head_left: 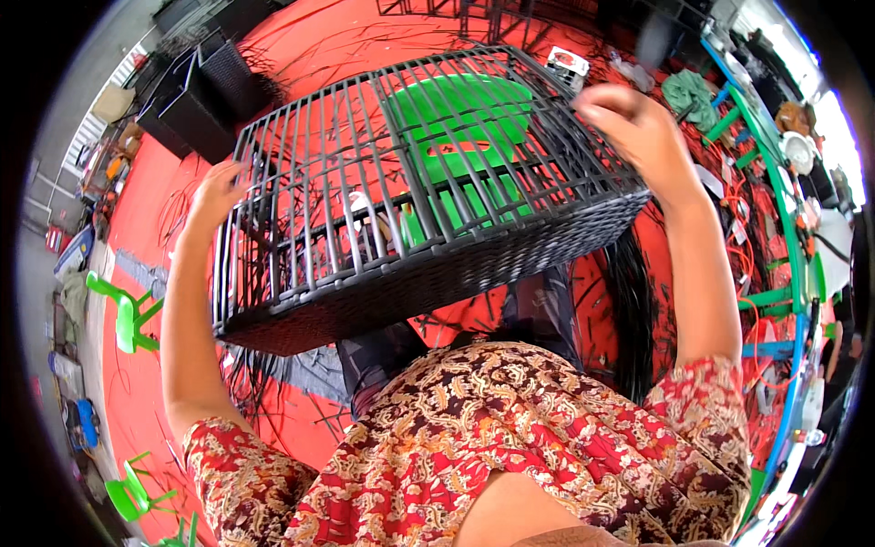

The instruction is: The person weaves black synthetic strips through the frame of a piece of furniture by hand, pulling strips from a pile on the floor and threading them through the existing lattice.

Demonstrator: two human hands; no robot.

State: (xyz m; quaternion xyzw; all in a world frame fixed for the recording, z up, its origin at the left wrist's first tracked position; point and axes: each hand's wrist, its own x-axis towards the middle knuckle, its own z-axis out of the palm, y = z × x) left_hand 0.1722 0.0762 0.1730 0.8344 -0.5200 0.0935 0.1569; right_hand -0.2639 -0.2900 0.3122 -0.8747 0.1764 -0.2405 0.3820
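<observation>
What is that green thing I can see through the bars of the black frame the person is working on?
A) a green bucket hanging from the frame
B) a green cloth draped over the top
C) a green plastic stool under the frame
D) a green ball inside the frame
C: a flat green stool seat with a slot in it shows through the bars of the black frame, lying beneath them.

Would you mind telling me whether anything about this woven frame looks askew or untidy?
The black frame is tilted, its left end lower, held by the left hand and right hand. Loose black strands dangle beneath it and litter the red floor.
</observation>
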